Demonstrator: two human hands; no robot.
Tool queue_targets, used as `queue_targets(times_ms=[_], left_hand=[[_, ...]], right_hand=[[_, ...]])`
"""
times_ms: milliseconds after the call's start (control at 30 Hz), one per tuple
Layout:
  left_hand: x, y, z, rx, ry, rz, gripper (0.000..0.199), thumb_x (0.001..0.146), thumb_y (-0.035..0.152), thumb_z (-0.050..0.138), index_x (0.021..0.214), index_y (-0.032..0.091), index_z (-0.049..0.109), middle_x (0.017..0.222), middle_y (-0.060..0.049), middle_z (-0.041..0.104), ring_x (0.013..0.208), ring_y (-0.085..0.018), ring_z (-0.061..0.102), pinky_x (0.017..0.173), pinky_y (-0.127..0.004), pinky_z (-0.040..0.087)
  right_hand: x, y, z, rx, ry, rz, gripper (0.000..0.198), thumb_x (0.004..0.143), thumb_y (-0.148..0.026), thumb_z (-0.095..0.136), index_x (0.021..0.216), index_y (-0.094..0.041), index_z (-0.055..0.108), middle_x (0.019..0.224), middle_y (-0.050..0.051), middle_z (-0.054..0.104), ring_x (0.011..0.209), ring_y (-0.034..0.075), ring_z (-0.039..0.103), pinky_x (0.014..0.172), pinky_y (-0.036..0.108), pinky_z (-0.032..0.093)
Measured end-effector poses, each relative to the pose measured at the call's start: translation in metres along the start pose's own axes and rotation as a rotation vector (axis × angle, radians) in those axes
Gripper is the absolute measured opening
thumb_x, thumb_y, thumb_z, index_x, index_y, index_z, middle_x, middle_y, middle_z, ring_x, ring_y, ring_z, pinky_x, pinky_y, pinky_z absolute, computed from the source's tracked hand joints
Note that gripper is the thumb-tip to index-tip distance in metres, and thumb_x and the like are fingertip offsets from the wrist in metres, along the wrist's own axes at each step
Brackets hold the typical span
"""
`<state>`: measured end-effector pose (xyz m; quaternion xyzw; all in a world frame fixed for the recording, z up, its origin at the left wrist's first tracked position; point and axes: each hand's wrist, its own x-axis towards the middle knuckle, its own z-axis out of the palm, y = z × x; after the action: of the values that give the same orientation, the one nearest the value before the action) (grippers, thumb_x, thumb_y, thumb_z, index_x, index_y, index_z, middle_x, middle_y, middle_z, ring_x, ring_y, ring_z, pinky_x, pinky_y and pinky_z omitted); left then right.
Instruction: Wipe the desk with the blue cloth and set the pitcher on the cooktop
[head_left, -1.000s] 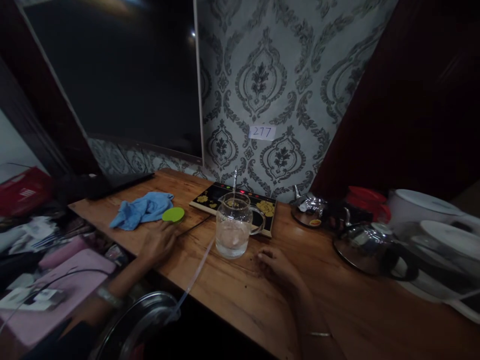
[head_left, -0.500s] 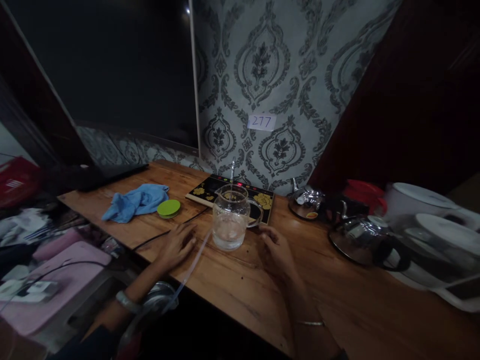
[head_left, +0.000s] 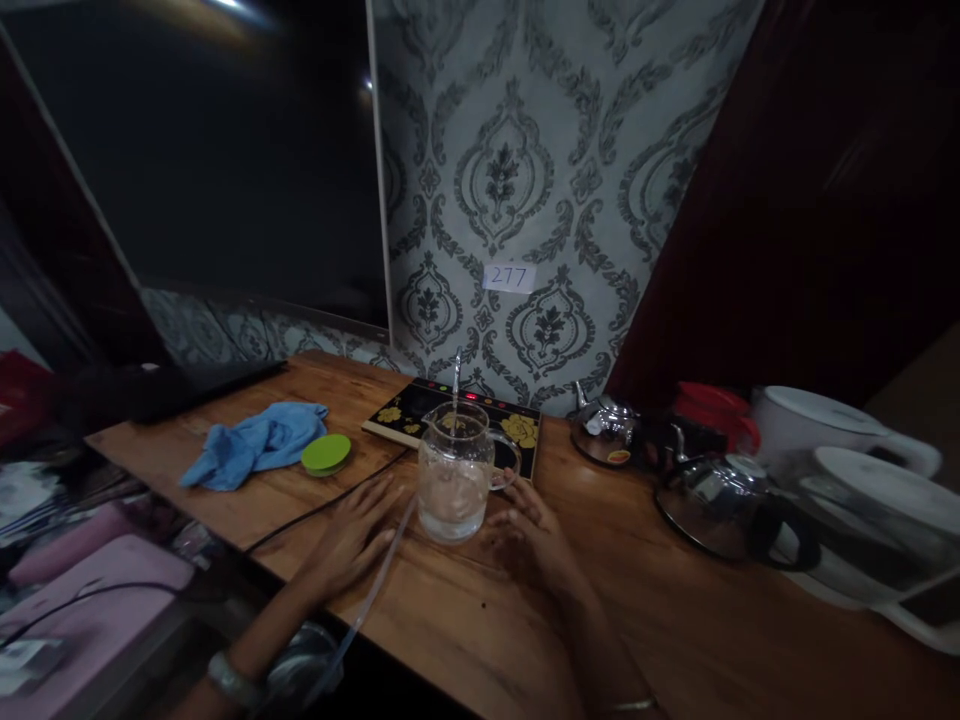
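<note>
A clear glass pitcher (head_left: 454, 495), partly filled with clear liquid, stands upright on a wooden bench (head_left: 514, 640). The left hand (head_left: 354, 535) lies just to its left, grip released, fingers spread; the right hand (head_left: 538, 530) is beside the pitcher's handle, grip also released, though whether it touches cannot be told. A translucent tube (head_left: 379, 580) runs between left hand and pitcher. Behind is a black, gold-flowered cooktop (head_left: 521, 430); leftward, a lime-green disc (head_left: 326, 455) and blue cloth (head_left: 262, 440); rightward, a shiny kettle (head_left: 606, 435).
</note>
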<state>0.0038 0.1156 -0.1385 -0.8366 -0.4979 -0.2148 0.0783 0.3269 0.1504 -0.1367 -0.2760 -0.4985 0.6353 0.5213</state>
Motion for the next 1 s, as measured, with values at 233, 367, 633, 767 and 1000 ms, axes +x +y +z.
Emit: queue_targets(times_ms=[233,367,633,767,1000], left_hand=[[-0.003,-0.003,0.005,-0.008,-0.006,-0.037,0.057,0.095,0.042,0.043,0.150,0.030,0.030,0.154,-0.005,0.037,0.139,-0.028,0.035,0.111,-0.050,0.036],[-0.004,-0.003,0.006,-0.019,-0.007,-0.048,0.056,0.095,0.041,0.044,0.149,0.031,0.032,0.154,-0.005,0.037,0.139,-0.029,0.036,0.110,-0.050,0.037],[-0.005,-0.003,0.004,-0.006,-0.042,-0.072,0.052,0.093,0.043,0.047,0.144,0.032,0.042,0.151,-0.006,0.042,0.138,-0.030,0.038,0.108,-0.054,0.040],[-0.004,-0.001,0.002,-0.011,-0.031,-0.067,0.050,0.093,0.042,0.048,0.142,0.032,0.046,0.148,-0.006,0.046,0.136,-0.030,0.041,0.107,-0.054,0.041],[-0.003,-0.001,0.002,0.012,-0.001,-0.066,0.048,0.091,0.045,0.050,0.137,0.030,0.053,0.144,-0.007,0.051,0.133,-0.031,0.045,0.106,-0.053,0.043]], right_hand=[[-0.001,-0.005,0.000,0.019,0.009,-0.003,0.053,0.078,-0.043,0.073,0.125,-0.026,0.057,0.135,0.013,0.053,0.080,0.019,0.067,0.053,0.026,0.054],[-0.001,-0.003,0.000,0.019,0.031,0.018,0.058,0.074,-0.043,0.076,0.125,-0.026,0.056,0.130,0.013,0.057,0.076,0.019,0.067,0.052,0.025,0.053],[0.002,0.008,-0.001,-0.186,0.044,-0.033,0.050,0.077,-0.046,0.070,0.119,-0.022,0.061,0.108,0.008,0.067,0.071,0.016,0.064,0.059,0.027,0.053],[0.004,0.013,-0.002,-0.538,0.040,-0.130,0.034,0.079,-0.037,0.060,0.107,-0.020,0.067,0.102,0.008,0.070,0.088,0.023,0.065,0.079,0.035,0.054],[0.004,0.013,-0.005,-0.967,-0.065,-0.161,0.035,0.078,-0.020,0.046,0.099,-0.017,0.074,0.102,0.009,0.072,0.096,0.025,0.065,0.086,0.035,0.049]])
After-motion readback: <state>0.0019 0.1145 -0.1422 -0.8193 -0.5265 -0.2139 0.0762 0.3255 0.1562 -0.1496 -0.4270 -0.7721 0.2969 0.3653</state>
